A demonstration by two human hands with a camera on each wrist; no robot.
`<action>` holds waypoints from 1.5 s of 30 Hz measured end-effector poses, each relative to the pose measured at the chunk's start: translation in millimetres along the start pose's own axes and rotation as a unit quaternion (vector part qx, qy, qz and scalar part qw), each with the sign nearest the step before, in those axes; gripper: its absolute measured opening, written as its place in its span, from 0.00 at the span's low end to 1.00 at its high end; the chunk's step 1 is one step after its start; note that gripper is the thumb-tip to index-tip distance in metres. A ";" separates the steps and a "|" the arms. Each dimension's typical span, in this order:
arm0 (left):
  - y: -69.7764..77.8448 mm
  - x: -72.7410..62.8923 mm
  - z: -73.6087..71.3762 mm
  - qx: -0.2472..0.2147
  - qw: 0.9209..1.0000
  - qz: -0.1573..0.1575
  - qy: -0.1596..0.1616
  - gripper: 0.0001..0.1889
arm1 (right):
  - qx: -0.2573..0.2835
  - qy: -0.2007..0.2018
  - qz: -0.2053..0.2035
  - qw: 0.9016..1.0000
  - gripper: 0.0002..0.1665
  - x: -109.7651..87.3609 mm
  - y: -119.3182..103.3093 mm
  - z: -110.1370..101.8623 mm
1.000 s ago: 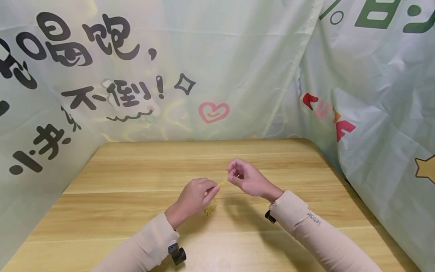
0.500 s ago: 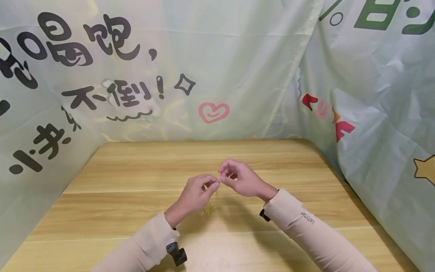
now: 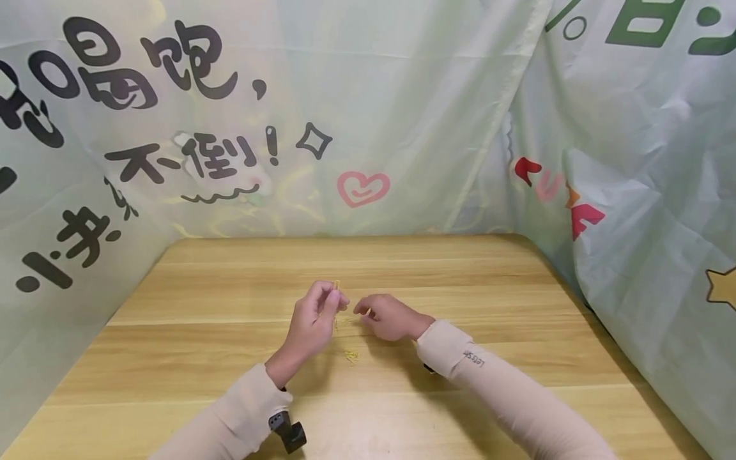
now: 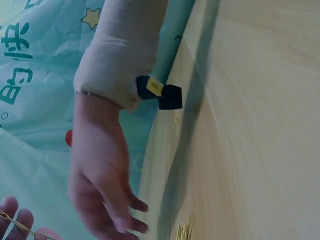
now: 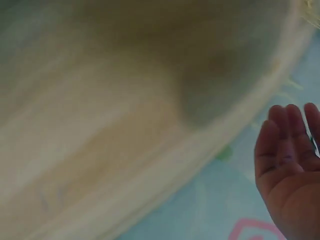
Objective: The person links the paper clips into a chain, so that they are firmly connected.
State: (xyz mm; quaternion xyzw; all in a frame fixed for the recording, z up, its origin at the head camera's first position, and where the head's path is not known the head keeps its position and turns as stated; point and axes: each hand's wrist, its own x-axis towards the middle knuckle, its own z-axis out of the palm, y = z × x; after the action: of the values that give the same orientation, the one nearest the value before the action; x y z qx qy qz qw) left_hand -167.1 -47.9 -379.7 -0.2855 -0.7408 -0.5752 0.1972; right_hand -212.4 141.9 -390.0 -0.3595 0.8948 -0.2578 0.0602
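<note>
L hand (image 3: 310, 322) w/ yellow strand (image 4: 20, 226)

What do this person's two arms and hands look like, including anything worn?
Pale beige long sleeves cover the left arm and right arm; dark lettering marks the right sleeve. Each wrist carries a small black device. The left hand and right hand are gloveless.

Can't lie, the yellow pile (image 3: 352, 356) is way too tiny to count from here, the left hand (image 3: 313, 316) covers part of its yellow strand (image 3: 337, 283), and the near corners of the table (image 3: 368, 409) get cut off.
</note>
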 end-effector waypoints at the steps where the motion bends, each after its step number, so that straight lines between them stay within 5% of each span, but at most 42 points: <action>1: 0.6 0.2 0.0 -0.002 1.000 0.003 0.001 0.05 | -0.014 -0.014 -0.002 1.000 0.14 2.1 0.4 3.3; 8: 1.1 0.7 0.6 -0.008 1.000 0.002 0.001 0.05 | -0.126 -0.083 -0.003 0.989 0.18 10.1 -7.2 13.4; 12: 1.5 0.8 0.2 -0.014 1.000 -0.006 0.001 0.05 | -0.171 -0.077 -0.017 0.982 0.09 9.8 -6.7 13.7; 14: 1.4 0.8 0.3 -0.015 1.000 -0.007 0.001 0.05 | -0.166 -0.066 -0.024 0.984 0.03 7.4 -4.1 12.0; 20: 6.4 1.9 0.7 -0.008 1.000 0.000 0.002 0.05 | -0.132 -0.028 -0.016 0.991 0.21 -8.0 8.5 3.6; 24: 24.5 3.9 -1.3 -0.011 1.000 0.001 -0.006 0.05 | -0.121 -0.015 0.017 0.992 0.21 -20.1 14.7 -0.5; 28: 34.6 4.8 -2.1 -0.013 1.000 0.012 -0.013 0.05 | -0.117 -0.025 0.057 0.991 0.12 -27.5 17.4 -1.2; 36: 34.6 5.3 -0.1 -0.016 0.999 0.018 -0.021 0.04 | -0.102 -0.050 0.104 0.988 0.16 -29.9 15.4 0.4; 45: 34.2 5.5 2.0 -0.019 0.999 0.012 -0.025 0.04 | -0.054 -0.033 0.071 0.995 0.17 -35.0 17.3 -5.7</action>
State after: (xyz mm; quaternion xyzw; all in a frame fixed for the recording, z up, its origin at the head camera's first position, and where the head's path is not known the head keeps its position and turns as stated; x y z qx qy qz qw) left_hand -149.0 -38.8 -351.5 -0.3122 -0.7311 -0.5794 0.1797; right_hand -198.9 178.4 -396.6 -0.3061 0.9282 -0.1925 0.0882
